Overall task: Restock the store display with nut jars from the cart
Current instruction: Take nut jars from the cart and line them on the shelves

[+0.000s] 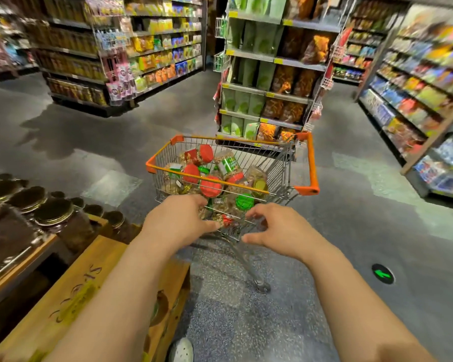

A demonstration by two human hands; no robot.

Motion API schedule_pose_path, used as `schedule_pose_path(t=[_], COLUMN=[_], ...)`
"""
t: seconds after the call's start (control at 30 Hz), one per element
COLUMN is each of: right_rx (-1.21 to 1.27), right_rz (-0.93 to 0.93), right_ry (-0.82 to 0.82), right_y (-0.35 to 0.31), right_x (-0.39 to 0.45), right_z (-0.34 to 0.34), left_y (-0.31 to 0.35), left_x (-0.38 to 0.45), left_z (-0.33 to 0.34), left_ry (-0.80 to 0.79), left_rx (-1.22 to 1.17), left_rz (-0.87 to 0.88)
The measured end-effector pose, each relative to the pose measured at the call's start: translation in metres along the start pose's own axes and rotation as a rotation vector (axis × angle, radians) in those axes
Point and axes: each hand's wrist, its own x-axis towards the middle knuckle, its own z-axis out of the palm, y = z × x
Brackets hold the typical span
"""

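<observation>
A wire cart (285,163) (orange-trimmed) stands on the aisle floor, heaped with nut jars (211,185). Left hand (179,218) and right hand (277,228) reach at its near end, each grip loosely spread, holding nothing.

Cart (310,163): silver wire, orange trim; nut jars (210,186): red and green lids; display jars (53,212): dark lids, gold rims; floor (246,322): grey speckled.
</observation>
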Motion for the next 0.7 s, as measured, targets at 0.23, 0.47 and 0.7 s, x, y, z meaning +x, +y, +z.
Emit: schedule_pose_path(t=[0.23, 0.47, 0.7], right_rx=[0.087, 0.206, 0.287], right_rz=[0.039, 0.107, 0.158], right_ry=[0.013, -0.055, -0.049], right_y=[-0.005, 0.008, 0.047], right_x=[0.102, 0.173, 0.242], right_z=[-0.010, -0.005, -0.011], left_y=[-0.027, -0.047, -0.037], left_x=[0.100, 0.184, 0.256], left_z=[-0.039, -0.060, -0.055], left_ry=[0.009, -0.020, -0.071], left_rx=[0.015, 0.052, 0.072], left_rz=[0.027, 0.040, 0.040])
